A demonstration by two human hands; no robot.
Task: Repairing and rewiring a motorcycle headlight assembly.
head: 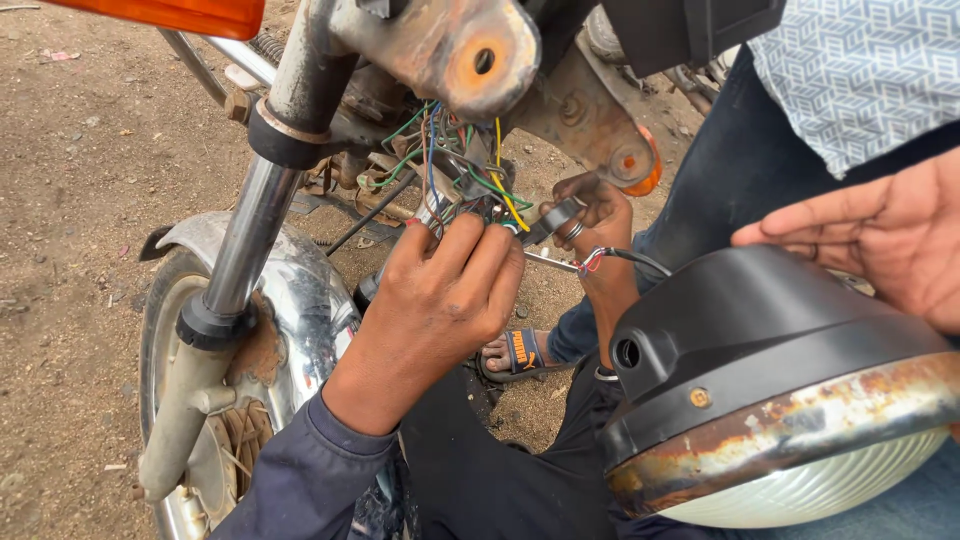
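Fingers: our left hand [440,300] pinches the coloured wires [470,175], fingers together on them; our right hand [595,215] grips a small grey connector [555,220].
Wires: we see them hang below the rusty bracket [450,45], beside the chrome fork [250,230].
Headlamp: black shell [770,370], rusted rim, near right; another person's hand [880,235] rests on it.

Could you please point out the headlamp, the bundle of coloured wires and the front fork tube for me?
headlamp [740,330]: head view, black rear shell.
coloured wires [480,170]: head view, middle of the bundle.
front fork tube [250,235]: head view, shiny metal shaft.
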